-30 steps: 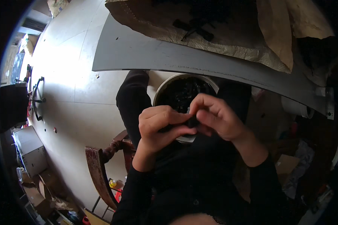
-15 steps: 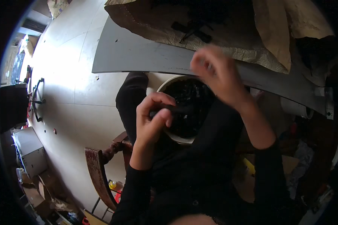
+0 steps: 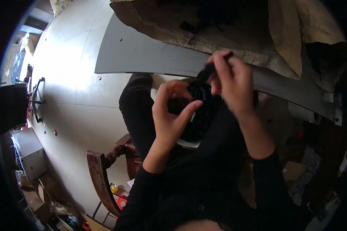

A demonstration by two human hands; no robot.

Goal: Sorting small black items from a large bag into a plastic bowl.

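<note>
Between my knees stands a white bucket full of glossy black pieces. Over its left side hovers my left hand, thumb and fingers apart in a C shape, with no piece visible in its grasp. My right hand, closed, pinches a slim black piece just above the bucket's far side, by the table edge. The piece is tilted, and its exact kind is too dark to make out. A brown paper sack lies on the grey table, with dark pieces in its shadowed opening.
The grey table edge crosses just beyond my hands. A wooden chair stands by my left side. Cardboard boxes and a white box line the far left of the pale tiled floor. A white cylinder lies under the table at right.
My right hand has come down from the sack's edge and now holds a black piece. My left hand, which held a dark piece, has moved right and spread its fingers.
</note>
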